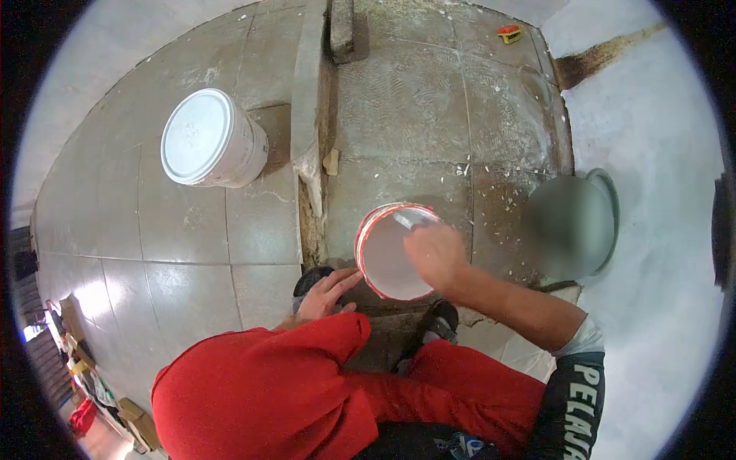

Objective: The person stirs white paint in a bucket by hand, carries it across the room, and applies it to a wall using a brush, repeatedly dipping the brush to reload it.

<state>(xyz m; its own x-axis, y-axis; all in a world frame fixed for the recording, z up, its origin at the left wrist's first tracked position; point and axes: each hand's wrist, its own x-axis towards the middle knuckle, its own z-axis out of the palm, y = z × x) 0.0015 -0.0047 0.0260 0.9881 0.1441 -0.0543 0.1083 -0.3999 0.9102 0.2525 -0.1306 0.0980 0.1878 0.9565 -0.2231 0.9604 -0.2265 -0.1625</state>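
Through the head camera I look down on a round, open bucket with a red-edged rim (359, 245), standing on the brown-grey tiled floor (184, 230) between my dark shoes (443, 320) and filled with a smooth, pale greyish mixture (387, 261). My right hand (435, 251) is closed in a fist above the right side of that bucket, gripping a pale, slim tool (412, 219) that slants up and left towards the far rim; how deep its end goes I cannot tell. My left hand (330, 294) is open, fingers stretched and slightly parted, with the fingertips at the near left edge of the rim; I see nothing in its grasp, though its palm is hidden. Red cloth (261, 391) covers my legs, and a black sleeve with white lettering (581, 399) shows on my right arm. Well apart to the left stands a white cylindrical bucket (249, 149), its white round lid (198, 136) on. To the right, close to the pale wall (652, 230), sits a grey-green round container (614, 230), partly blurred. A small red-and-yellow object (509, 34) lies farther off, and white flecks (464, 170) are scattered across the tiles.
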